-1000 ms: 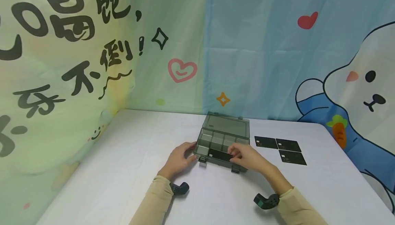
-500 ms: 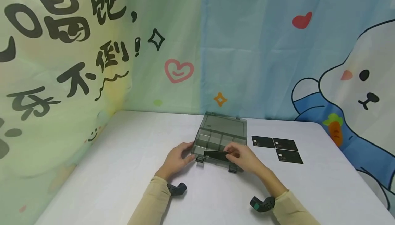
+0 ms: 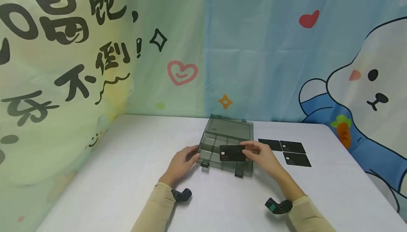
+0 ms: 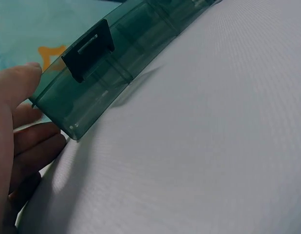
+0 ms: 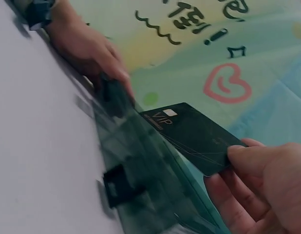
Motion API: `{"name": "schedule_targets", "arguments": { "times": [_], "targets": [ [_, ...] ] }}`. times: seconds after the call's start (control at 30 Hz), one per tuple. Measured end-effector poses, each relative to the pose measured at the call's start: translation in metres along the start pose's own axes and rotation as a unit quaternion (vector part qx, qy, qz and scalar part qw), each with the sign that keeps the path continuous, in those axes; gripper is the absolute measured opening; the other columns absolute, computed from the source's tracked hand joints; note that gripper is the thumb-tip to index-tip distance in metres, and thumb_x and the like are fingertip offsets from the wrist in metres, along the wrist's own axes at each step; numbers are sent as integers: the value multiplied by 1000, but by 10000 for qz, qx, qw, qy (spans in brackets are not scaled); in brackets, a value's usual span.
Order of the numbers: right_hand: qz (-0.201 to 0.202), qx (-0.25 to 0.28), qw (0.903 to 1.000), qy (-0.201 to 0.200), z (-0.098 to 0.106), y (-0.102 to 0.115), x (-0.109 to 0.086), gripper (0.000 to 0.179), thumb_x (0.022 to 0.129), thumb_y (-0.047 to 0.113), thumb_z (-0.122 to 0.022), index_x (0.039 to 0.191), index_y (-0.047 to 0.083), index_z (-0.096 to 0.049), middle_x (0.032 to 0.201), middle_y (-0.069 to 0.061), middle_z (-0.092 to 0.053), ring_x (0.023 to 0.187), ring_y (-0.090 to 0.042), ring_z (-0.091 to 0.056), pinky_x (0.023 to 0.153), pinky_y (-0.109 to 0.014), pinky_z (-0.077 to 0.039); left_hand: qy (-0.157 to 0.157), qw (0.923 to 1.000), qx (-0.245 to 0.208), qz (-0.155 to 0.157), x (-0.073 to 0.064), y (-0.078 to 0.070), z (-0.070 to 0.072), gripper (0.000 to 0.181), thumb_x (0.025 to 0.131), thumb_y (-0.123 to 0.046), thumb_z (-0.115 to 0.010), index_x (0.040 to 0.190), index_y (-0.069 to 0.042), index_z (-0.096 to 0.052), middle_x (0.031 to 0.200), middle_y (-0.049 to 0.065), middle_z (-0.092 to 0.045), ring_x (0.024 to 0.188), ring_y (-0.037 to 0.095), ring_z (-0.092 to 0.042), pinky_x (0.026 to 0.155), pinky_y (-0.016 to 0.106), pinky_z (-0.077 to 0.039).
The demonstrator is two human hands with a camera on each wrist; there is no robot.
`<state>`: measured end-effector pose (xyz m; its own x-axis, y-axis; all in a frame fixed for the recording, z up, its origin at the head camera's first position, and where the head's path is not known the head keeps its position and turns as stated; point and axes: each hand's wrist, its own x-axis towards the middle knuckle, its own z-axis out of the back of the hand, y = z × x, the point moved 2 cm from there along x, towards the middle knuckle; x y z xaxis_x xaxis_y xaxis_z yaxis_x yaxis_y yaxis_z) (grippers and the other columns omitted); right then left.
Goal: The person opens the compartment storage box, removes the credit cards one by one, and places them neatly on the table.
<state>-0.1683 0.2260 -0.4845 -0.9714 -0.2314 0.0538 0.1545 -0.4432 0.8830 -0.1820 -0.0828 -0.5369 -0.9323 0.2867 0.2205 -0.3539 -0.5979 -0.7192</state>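
A black VIP card (image 3: 232, 153) with a small chip is pinched between the thumb and fingers of my right hand (image 3: 262, 157). It is held up over the near part of a translucent grey compartment box (image 3: 208, 139), whose lid (image 3: 232, 128) lies folded back. In the right wrist view the card (image 5: 192, 136) shows its printed face, tilted above the box wall. My left hand (image 3: 180, 164) grips the box at its left front corner. The left wrist view shows that thumb on the rim and the fingers bent beside the wall (image 4: 87, 92).
Right of the box, three more black cards lie flat on the white table (image 3: 152, 133): one at the left (image 3: 269, 144), another beside it (image 3: 293, 147) and a third in front (image 3: 297, 159). Two latches hang from the box front. A printed curtain (image 3: 254, 66) closes off the back.
The black card has come up out of the box's front compartment, pinched in my right hand, and turned its face toward me. My left hand stays at the box corner.
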Motion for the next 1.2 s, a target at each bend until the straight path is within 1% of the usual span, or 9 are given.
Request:
{"name": "schedule_targets", "arguments": {
  "times": [0.1,0.2,0.37,0.57,0.63,0.73,0.9,1.07,1.2],
  "targets": [
    [-117,167,9998,-36,8,-5,-2,43,90,28,-64,128,9,-57,112,-16,-57,88,-16,-66,74,-29,-60,-13,10000,-60,-78,0,-2,1,50,95,-40,-53,138,-15,-50,127,5,-62,123,24,-55,109,43,-41],
    [-230,219,9995,-82,16,-9,-3,43,90,27,-64,129,9,-57,114,-18,-55,88,-13,-66,74,-28,-60,-12,9999,-39,-127,0,-3,0,49,95,-39,-54,139,-19,-49,128,3,-62,122,22,-56,108,41,-41],
    [-485,257,9983,-183,27,-16,-4,46,90,27,-65,130,9,-55,117,-18,-56,89,-11,-65,76,-27,-59,-7,9999,0,-147,-2,-2,3,48,95,-41,-52,139,-21,-50,132,2,-60,125,22,-54,110,40,-40],
    [-683,169,9968,-370,54,-27,-9,52,90,34,-63,134,8,-51,122,-18,-56,92,-4,-64,80,-23,-58,-8,9999,-6,-104,-2,-1,3,47,94,-42,-54,137,-24,-52,134,1,-59,128,22,-52,111,39,-38],
    [-740,109,9961,-464,67,-31,-12,54,91,36,-62,135,8,-49,122,-15,-57,92,-1,-63,80,-21,-58,-9,9999,-20,-161,-2,-2,3,47,94,-42,-54,137,-23,-52,135,2,-58,128,23,-51,111,40,-38],
    [-906,90,9940,-604,85,-39,-18,58,91,40,-60,138,8,-46,116,-4,-59,91,2,-63,80,-18,-57,-30,9997,-23,-241,-3,-2,2,47,94,-42,-55,137,-23,-52,136,2,-57,128,24,-51,111,41,-38],
    [-1179,423,9897,-692,106,-56,-30,63,91,37,-60,141,3,-40,105,16,-58,90,4,-62,80,-16,-56,11,9998,37,-213,-7,-2,0,47,93,-41,-57,136,-21,-54,135,3,-58,128,24,-52,111,41,-38],
    [-1243,577,9873,-801,116,-73,-36,63,91,37,-61,139,1,-42,99,23,-60,89,5,-62,80,-16,-56,54,9997,82,-207,-8,-2,-1,47,94,-43,-54,136,-22,-53,133,1,-59,128,21,-52,112,38,-38],
    [-1232,543,9872,-858,119,-80,-36,63,90,38,-62,138,1,-44,98,24,-62,90,6,-62,80,-16,-56,-9,9996,129,-266,-8,-5,0,46,94,-43,-53,135,-22,-54,131,1,-61,126,21,-53,111,38,-39]
  ]
}}
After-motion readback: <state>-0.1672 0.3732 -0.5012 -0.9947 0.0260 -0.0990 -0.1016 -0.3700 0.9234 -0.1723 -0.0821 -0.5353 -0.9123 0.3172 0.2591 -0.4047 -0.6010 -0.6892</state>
